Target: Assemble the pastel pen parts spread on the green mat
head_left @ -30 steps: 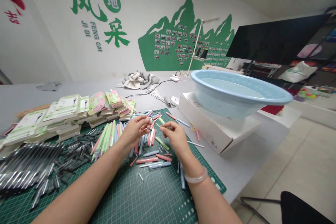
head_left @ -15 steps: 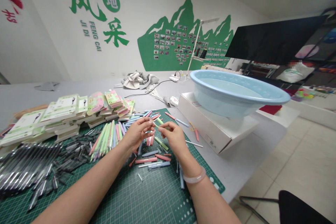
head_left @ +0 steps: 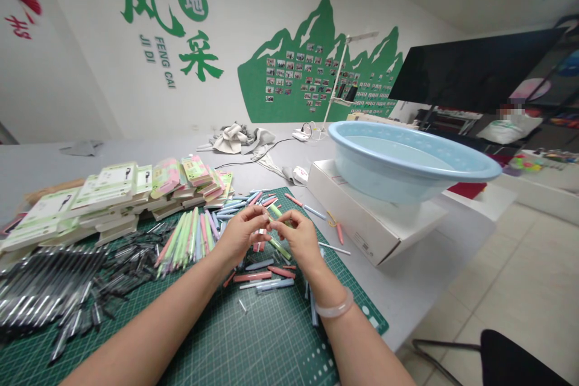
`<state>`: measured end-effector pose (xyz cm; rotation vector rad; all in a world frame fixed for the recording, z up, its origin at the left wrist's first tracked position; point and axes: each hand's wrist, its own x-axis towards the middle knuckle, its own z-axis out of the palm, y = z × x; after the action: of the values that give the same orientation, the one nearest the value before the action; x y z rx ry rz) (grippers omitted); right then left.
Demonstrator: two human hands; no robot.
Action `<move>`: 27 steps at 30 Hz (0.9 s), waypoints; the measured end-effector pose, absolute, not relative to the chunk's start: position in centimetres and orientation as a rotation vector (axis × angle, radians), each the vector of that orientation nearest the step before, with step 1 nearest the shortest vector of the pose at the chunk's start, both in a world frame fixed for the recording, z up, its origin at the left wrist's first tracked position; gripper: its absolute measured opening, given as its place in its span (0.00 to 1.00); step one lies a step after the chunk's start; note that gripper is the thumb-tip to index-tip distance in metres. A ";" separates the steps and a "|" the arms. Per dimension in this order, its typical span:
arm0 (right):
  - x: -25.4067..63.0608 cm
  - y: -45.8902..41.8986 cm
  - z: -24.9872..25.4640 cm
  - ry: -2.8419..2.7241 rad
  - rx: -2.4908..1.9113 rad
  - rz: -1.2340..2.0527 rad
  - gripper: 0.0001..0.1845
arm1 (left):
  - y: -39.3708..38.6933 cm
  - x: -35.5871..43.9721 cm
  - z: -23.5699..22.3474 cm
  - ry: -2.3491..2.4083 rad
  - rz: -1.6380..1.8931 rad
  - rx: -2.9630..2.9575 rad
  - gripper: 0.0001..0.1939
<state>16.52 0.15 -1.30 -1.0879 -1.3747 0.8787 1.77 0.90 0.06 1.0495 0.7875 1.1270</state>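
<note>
My left hand (head_left: 242, 233) and my right hand (head_left: 296, 237) meet fingertip to fingertip above the green cutting mat (head_left: 235, 338). Both pinch a thin light-green pen part (head_left: 271, 219) between them. Under and around the hands lie several loose pastel pen barrels (head_left: 266, 277) in pink, blue and green. A neat row of assembled pastel pens (head_left: 187, 235) lies just left of my left hand. A pale bracelet circles my right wrist.
Black pen parts (head_left: 67, 295) pile up at the mat's left. Stacked pen boxes (head_left: 113, 193) sit behind them. A blue basin (head_left: 407, 160) rests on a white box (head_left: 362, 217) at the right. Cloths, cables and a lamp lie farther back. A chair (head_left: 511, 356) stands lower right.
My hands have drawn together until the fingertips touch, both now pinching the green pen part; a second ago they were a little apart.
</note>
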 end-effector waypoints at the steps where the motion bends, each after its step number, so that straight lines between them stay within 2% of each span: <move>1: 16.5 0.1 -1.2 -1.371 -1.088 0.882 0.09 | 0.9 1.8 0.0 0.771 1.126 1.014 0.10; 5: 16.2 0.1 -0.9 -1.354 -1.070 0.928 0.10 | 1.0 1.6 -0.7 0.756 1.101 0.832 0.12; 8: 16.0 0.1 -1.1 -1.270 -0.991 1.148 0.11 | 1.2 1.2 -1.2 0.795 1.107 0.691 0.14; 11: 15.8 0.3 -1.5 -1.155 -0.846 1.383 0.12 | 1.7 0.6 -1.3 0.809 1.146 0.628 0.11; 16: 15.6 0.4 -2.1 -1.168 -0.757 1.465 0.08 | 2.3 -0.7 -0.5 0.821 1.224 0.615 0.09; 21: 15.4 0.2 -2.3 -1.100 -0.751 1.474 0.13 | 2.7 -1.9 0.4 0.837 1.177 0.710 0.11; 25: 15.4 0.1 -2.2 -1.106 -0.759 1.507 0.23 | 2.6 -2.4 1.0 0.859 1.061 0.870 0.14; 27: 15.3 0.1 -2.2 -1.160 -0.786 1.496 0.21 | 2.6 -2.5 1.3 0.900 1.025 0.996 0.14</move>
<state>15.33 0.13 -2.21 -0.7863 -1.1599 1.4958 -2.55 2.61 1.31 0.9955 0.9002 1.0248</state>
